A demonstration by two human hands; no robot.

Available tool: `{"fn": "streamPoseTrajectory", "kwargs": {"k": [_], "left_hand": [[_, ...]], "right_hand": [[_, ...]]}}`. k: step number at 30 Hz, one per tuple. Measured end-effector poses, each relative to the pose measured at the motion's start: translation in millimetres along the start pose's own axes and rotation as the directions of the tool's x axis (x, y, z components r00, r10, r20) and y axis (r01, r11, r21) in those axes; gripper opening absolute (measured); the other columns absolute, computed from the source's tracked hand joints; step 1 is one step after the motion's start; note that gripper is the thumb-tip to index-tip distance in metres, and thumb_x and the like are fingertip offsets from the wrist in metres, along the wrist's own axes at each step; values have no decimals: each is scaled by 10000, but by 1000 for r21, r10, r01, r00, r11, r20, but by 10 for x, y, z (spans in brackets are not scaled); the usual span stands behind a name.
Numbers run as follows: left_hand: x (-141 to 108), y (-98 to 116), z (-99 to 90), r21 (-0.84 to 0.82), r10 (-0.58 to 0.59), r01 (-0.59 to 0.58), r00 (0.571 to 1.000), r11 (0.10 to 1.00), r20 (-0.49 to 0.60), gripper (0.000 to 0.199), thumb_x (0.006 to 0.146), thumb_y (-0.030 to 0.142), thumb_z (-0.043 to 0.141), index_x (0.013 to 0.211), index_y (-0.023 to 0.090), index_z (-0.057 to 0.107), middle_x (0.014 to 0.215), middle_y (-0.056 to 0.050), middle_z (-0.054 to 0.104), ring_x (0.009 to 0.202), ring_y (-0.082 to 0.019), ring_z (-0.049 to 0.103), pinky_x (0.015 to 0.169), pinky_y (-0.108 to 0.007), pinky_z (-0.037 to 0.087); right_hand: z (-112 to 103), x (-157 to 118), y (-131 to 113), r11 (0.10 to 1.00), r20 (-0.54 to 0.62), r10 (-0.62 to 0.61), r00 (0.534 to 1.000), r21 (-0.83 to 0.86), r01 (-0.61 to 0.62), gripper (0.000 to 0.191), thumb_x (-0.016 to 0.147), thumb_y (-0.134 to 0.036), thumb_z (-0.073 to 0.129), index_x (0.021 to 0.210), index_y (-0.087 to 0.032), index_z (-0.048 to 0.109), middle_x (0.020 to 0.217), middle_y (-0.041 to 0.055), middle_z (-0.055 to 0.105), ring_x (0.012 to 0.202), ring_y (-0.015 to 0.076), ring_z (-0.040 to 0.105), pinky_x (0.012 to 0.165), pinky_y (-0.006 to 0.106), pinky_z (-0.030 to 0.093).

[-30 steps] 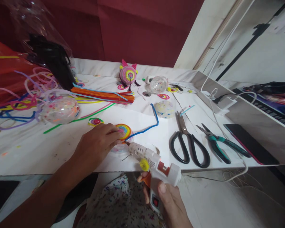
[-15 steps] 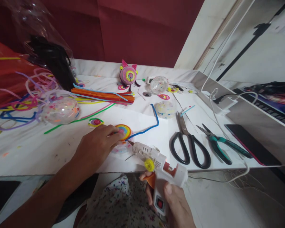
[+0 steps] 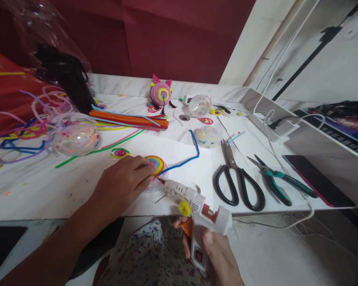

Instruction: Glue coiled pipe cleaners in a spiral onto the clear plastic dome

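My left hand (image 3: 127,176) pinches a round disc of coiled pipe cleaner (image 3: 156,164) in orange, yellow, blue and pink. A clear, speckled plastic dome seems to lie beneath the disc, mostly covered. From the disc's edge a blue pipe cleaner (image 3: 183,163) runs right and bends upward on the white paper. Wrapped round the handle of a white hot glue gun (image 3: 198,210), my right hand (image 3: 217,254) has its fingers by the orange trigger. The gun's nozzle points left, close to the disc's lower edge and my left fingertips. Whether it touches is hard to see.
Scissors (image 3: 234,174), pliers (image 3: 279,178) and a phone (image 3: 316,180) lie on the right. Orange pipe cleaners (image 3: 131,120) lie bundled behind. A pink eared ball (image 3: 161,93) stands at the back. Clear domes (image 3: 76,139) and a pipe-cleaner eye (image 3: 120,153) sit around. The gun's cord (image 3: 268,225) trails right.
The glue gun in my right hand has shifted slightly left, its nozzle tip moving along the disc's lower edge. My left hand stays nearly still on the disc.
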State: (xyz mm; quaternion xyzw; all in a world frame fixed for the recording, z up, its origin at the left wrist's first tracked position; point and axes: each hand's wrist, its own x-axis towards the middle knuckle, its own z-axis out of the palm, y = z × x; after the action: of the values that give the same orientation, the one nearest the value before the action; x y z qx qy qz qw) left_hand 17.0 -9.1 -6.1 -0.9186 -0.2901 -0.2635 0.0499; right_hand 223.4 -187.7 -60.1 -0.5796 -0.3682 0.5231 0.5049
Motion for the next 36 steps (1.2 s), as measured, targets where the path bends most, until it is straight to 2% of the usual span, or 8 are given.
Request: {"fn": "streamPoseTrajectory", "kwargs": {"k": [7,14,17,21,25,30,36], "left_hand": [[17,-10,-16,-30,-97,102,987,994,128,336,1090,246,447,1032,253,777,1038,-32,780,924,-206,721,816,-324,587],[8,-16,2,-29,-61,64,994,998,92,370,1104,263,410,994,236,763,1012,-39,765,896,-200,707,785,-316,577],[-28,-59,33,-9,-53,54,996,998,74,336,1100,286,436,1042,237,763,1075,-56,761,965,-225,708,815,-340,573],[-21,-51,22,15,-76,75,992,997,101,281,1062,252,485,1023,245,763,1090,-61,758,986,-243,706,811,-357,556],[57,22,-36,61,-136,127,974,990,182,218,1006,201,545,951,249,750,1025,-45,748,924,-237,699,770,-357,520],[150,37,-91,102,-207,184,930,978,305,167,949,187,596,962,257,748,1010,-34,724,896,-239,678,720,-358,470],[256,54,-155,138,-242,204,892,969,381,130,924,214,638,955,265,754,944,-23,690,908,-247,657,713,-345,445]], "right_hand": [[7,17,11,1000,-27,3,1000,-14,-4,737,922,-870,517,1010,-193,794,683,55,658,655,238,580,625,353,476],[14,-12,31,1000,-65,9,998,-19,-10,716,927,-859,538,1026,-199,800,707,62,670,689,247,600,645,359,515],[14,-5,47,1000,-63,0,998,-8,0,728,928,-864,530,1057,-198,796,712,60,664,686,244,596,641,360,513],[-16,10,58,1000,-46,5,999,-1,-5,715,917,-859,553,1061,-204,798,699,58,657,696,255,604,622,353,500],[-37,13,32,1000,-21,-8,1000,-3,8,723,925,-860,528,1003,-195,801,713,69,668,707,255,607,622,348,495],[-46,16,-20,999,1,-42,999,-5,42,756,926,-873,504,1005,-182,800,710,67,662,672,244,598,645,362,505],[-68,-16,20,996,-37,-86,996,-3,86,709,967,-823,491,984,-186,802,667,66,651,635,242,587,614,362,490]]}}
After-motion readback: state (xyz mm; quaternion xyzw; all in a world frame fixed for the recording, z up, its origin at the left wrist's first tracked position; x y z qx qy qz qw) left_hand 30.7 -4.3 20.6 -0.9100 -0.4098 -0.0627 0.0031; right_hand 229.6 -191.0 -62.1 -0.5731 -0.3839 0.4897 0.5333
